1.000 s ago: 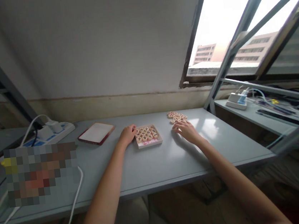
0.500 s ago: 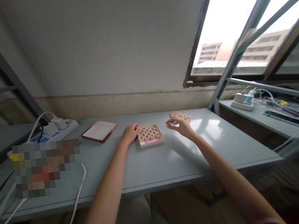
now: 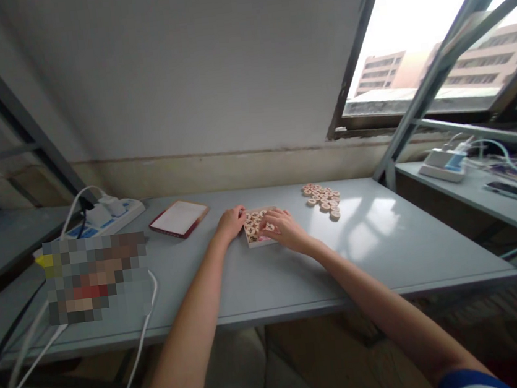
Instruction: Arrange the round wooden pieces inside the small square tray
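Note:
A small square box (image 3: 253,239) filled with round wooden game pieces sits on the grey table (image 3: 268,280). My left hand (image 3: 230,222) rests against the box's left edge. My right hand (image 3: 282,229) lies over the right half of the box, fingertips pressing a wooden piece (image 3: 269,226) onto the others. A loose pile of the same wooden pieces (image 3: 323,196) lies to the right, apart from both hands.
A red-edged lid (image 3: 180,218) with a white face lies left of the box. A white power strip (image 3: 105,216) with plugs and cables sits at the far left. Another table (image 3: 482,193) with a charger and cables stands at the right, below an open window.
My right hand picked a piece from the loose pile, carried it left and now sets it down in the box. My left hand stayed at the box edge.

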A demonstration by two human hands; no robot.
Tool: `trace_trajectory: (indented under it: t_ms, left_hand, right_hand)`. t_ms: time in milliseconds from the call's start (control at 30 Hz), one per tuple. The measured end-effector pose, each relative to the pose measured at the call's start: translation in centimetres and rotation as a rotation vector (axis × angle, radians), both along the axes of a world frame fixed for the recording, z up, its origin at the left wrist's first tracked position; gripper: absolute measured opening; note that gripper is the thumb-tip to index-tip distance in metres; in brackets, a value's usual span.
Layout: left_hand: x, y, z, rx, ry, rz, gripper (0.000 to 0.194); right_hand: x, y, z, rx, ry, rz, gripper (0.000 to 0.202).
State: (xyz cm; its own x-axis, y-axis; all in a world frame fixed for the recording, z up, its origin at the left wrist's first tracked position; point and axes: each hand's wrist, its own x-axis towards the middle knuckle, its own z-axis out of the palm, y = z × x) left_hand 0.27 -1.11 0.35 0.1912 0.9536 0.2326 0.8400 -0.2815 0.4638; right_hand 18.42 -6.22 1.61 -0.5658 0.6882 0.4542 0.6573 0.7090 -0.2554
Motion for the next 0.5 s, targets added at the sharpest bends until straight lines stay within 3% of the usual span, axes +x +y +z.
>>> trace_trajectory:
  t_ms: [133, 333, 400, 500]
  left_hand:
    - [0.0, 0.0, 0.0, 0.016, 0.022, 0.001, 0.025]
    - [0.0, 0.1, -0.3, 0.034, 0.029, -0.001, 0.025]
    - [0.0, 0.2, -0.3, 0.025, 0.03, -0.001, 0.026]
    - [-0.1, 0.4, -0.4, 0.026, 0.025, -0.01, 0.025]
  right_hand:
    - [-0.3, -0.6, -0.2, 0.078, -0.134, 0.02, 0.024]
    - [-0.3, -0.6, -0.1, 0.104, -0.13, -0.008, 0.027]
    - [0.7, 0.0, 0.1, 0.116, -0.12, -0.124, 0.027]
    - [3.2, 1.3, 0.1, 0.176, -0.098, -0.427, 0.024]
